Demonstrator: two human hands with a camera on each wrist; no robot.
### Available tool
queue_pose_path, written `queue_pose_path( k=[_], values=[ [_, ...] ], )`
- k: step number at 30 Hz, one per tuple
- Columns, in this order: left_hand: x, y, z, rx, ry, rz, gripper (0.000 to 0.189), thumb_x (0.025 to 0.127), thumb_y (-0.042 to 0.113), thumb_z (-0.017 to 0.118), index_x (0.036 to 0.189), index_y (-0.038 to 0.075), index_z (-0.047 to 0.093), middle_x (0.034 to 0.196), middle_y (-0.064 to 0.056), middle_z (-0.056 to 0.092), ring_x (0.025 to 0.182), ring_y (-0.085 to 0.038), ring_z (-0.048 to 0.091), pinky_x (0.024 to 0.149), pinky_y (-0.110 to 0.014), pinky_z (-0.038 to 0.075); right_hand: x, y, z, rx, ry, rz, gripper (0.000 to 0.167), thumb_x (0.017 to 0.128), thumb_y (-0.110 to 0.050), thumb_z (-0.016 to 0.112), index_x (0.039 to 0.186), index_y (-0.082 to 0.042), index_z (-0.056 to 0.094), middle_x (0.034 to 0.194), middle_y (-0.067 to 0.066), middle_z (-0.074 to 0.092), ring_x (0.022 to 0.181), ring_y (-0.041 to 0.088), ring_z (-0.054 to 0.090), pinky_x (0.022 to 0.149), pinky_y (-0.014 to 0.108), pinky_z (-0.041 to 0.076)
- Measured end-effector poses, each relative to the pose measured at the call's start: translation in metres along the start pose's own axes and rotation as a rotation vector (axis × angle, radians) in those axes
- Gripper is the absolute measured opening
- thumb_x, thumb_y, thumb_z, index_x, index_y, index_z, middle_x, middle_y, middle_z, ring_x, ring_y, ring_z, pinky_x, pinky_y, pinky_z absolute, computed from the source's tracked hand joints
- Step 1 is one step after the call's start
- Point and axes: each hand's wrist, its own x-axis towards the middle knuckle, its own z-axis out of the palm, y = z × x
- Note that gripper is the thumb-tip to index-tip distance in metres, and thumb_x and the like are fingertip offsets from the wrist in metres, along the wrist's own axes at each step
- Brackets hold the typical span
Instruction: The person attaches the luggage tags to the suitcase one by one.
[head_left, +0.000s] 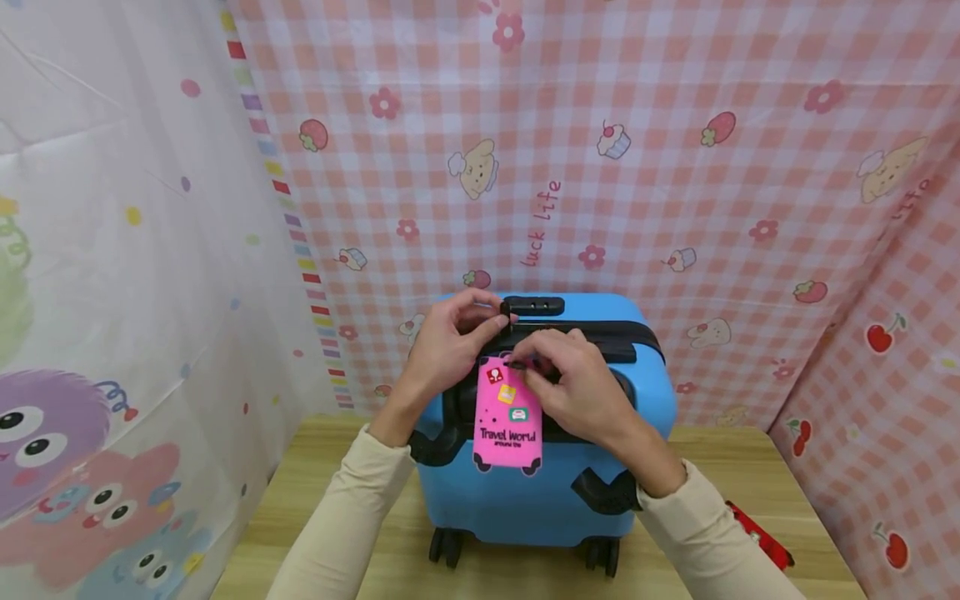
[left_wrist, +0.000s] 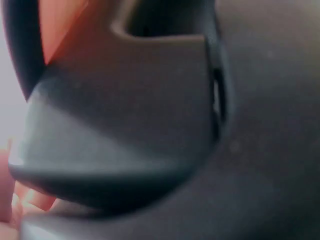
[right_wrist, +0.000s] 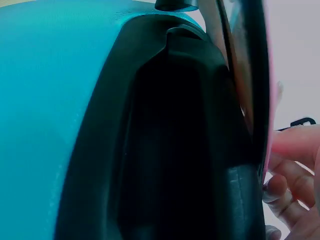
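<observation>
A blue suitcase (head_left: 525,500) stands upright, with a black carry handle and a combination lock (head_left: 534,306) on its top. A pink luggage tag (head_left: 508,450) printed "Travel World" hangs in front of the handle. My left hand (head_left: 448,342) pinches a black strap (head_left: 506,313) between thumb and fingertips beside the lock. Just below, my right hand (head_left: 581,383) pinches the strap's lower part at the tag's top edge. In the right wrist view the fingers (right_wrist: 295,142) are beside the tag's edge, with a small black buckle (right_wrist: 303,121) past them. Black plastic (left_wrist: 125,110) fills most of the left wrist view.
The suitcase stands on a wood-grain table (head_left: 712,475) on black wheels (head_left: 602,554). A small red object (head_left: 759,535) lies at the right, partly behind my sleeve. Pink checked cloth (head_left: 645,200) hangs behind and at the right, white printed cloth (head_left: 150,275) at the left.
</observation>
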Motion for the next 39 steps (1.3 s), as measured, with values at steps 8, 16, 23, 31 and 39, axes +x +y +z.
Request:
queue_pose_path(
  k=[8, 16, 23, 31, 39],
  values=[
    [0.0, -0.003, 0.0, -0.008, -0.015, 0.028, 0.013, 0.097, 0.008, 0.063, 0.109, 0.005, 0.066, 0.103, -0.01, 0.075, 0.094, -0.02, 0.072, 0.078, -0.028, 0.055, -0.001, 0.0, 0.003, -0.016, 0.034, 0.02, 0.014, 0.09, 0.0, 0.067, 0.102, -0.006, 0.067, 0.097, 0.005, 0.073, 0.072, 0.012, 0.056, 0.074, 0.035, 0.033],
    [-0.002, -0.002, 0.0, -0.034, -0.025, 0.024, 0.016, 0.097, 0.011, 0.064, 0.111, 0.003, 0.066, 0.104, -0.013, 0.075, 0.088, -0.023, 0.072, 0.068, -0.025, 0.055, -0.002, 0.001, 0.004, -0.02, 0.036, 0.016, 0.014, 0.092, 0.0, 0.065, 0.105, -0.005, 0.063, 0.101, 0.006, 0.075, 0.077, 0.016, 0.055, 0.072, 0.035, 0.032],
    [-0.001, -0.004, -0.001, -0.048, -0.002, -0.004, 0.013, 0.096, 0.009, 0.064, 0.108, 0.004, 0.064, 0.101, -0.011, 0.076, 0.09, -0.019, 0.073, 0.075, -0.024, 0.055, 0.0, 0.003, 0.002, 0.012, 0.03, 0.042, 0.017, 0.092, -0.002, 0.067, 0.108, -0.006, 0.065, 0.091, 0.004, 0.074, 0.07, 0.012, 0.052, 0.067, 0.031, 0.036],
    [-0.001, -0.004, -0.001, -0.061, 0.006, -0.009, 0.014, 0.096, 0.011, 0.064, 0.108, 0.003, 0.063, 0.1, -0.013, 0.075, 0.088, -0.018, 0.072, 0.073, -0.025, 0.055, 0.005, 0.0, 0.002, 0.123, 0.043, 0.122, 0.025, 0.094, -0.004, 0.065, 0.118, -0.001, 0.06, 0.093, 0.009, 0.074, 0.057, 0.007, 0.058, 0.052, 0.025, 0.045],
    [-0.002, -0.002, -0.001, -0.058, 0.013, -0.015, 0.012, 0.095, 0.009, 0.066, 0.106, 0.004, 0.066, 0.1, -0.014, 0.075, 0.087, -0.017, 0.072, 0.072, -0.025, 0.055, 0.012, -0.002, 0.003, 0.256, 0.035, 0.253, 0.031, 0.094, -0.004, 0.066, 0.119, -0.001, 0.05, 0.091, 0.012, 0.075, 0.069, 0.015, 0.071, 0.065, 0.03, 0.056]
  ],
)
